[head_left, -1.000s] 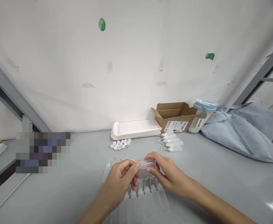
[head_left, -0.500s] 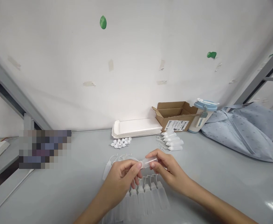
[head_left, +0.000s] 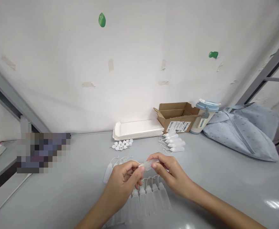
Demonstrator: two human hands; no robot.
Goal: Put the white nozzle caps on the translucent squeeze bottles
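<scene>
Bottle (head_left: 149, 164): while your left hand (head_left: 123, 178) and right hand (head_left: 171, 171) pinch it, oversqueezing could eject it.
Row (head_left: 143, 200): a fall could scatter it.

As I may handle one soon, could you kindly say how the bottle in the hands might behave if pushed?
The bottle is probably light, being small and held by fingertips. Its translucent, plastic-looking wall may flex slightly. Its smooth-looking sides might slide easily.

Left grip (head_left: 120, 182) and right grip (head_left: 170, 168) are bare human hands with slim fingers (head_left: 156, 156), narrow wrists (head_left: 189, 188). Left forearm (head_left: 95, 211) and right forearm (head_left: 215, 207) are bare too, slender, smooth in outline, uncovered as far as they show.
</scene>
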